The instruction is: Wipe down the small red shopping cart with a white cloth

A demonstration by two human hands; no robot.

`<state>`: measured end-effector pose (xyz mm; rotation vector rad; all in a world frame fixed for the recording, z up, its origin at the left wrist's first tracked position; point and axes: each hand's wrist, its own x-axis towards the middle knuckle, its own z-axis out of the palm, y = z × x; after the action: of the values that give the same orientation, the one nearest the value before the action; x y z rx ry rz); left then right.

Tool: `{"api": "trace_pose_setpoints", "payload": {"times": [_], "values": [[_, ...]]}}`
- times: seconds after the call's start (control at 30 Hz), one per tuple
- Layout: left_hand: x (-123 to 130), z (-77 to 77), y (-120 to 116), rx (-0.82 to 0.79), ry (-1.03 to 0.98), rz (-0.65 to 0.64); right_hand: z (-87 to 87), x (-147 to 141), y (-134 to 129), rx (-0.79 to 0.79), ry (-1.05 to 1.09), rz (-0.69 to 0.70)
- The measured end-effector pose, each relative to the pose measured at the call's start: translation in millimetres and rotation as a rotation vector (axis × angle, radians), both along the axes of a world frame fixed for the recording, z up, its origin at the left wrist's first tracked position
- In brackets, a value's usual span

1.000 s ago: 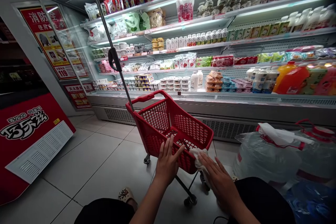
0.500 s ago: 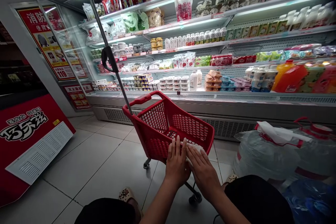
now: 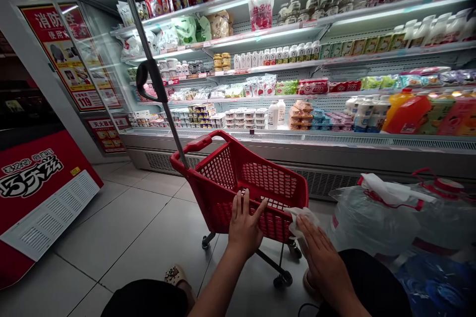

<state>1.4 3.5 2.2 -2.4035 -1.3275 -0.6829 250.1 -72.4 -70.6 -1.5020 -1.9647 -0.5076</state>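
Observation:
A red plastic shopping cart (image 3: 267,171) stands in front of me with its basket vacant. My left hand (image 3: 245,230) rests on the near side wall of the basket. Its fingers are spread and it holds nothing. At the basket's near right corner, my right hand (image 3: 322,252) has its fingers stretched over a crumpled white tissue (image 3: 303,218), which it holds against the cart's side. The fingertips cover part of the tissue. From the cart's handle end rises a metal pole (image 3: 173,129) with a black grip (image 3: 156,81).
A refrigerated shelf unit (image 3: 316,156) with dairy and drinks runs behind the cart. Large wrapped water bottles (image 3: 375,220) stand at the right. A red freezer (image 3: 48,193) is at the left. My knees flank the cart on the tiled floor (image 3: 130,228).
My hands were close together on the cart's rim. The right has moved right with the tissue to the corner; the left has moved slightly left and spread its fingers.

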Motion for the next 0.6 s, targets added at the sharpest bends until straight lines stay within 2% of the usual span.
{"api": "trace_pose_setpoints", "payload": {"times": [0.17,0.33,0.43,0.6], "values": [[16.1,-4.3,-5.1,-0.014,0.018,0.006,18.8,-36.5,28.6,0.029,-0.025,0.030],[18.8,-7.1,-4.0,0.030,0.045,0.026,36.6,-71.3,50.9,0.076,-0.069,0.071],[16.0,-7.7,-3.5,0.068,0.093,0.046,38.8,-64.2,46.8,0.064,-0.096,0.073],[12.1,-9.2,-5.2,0.115,0.143,0.063,23.9,-12.5,22.1,0.031,-0.093,0.010]]}}
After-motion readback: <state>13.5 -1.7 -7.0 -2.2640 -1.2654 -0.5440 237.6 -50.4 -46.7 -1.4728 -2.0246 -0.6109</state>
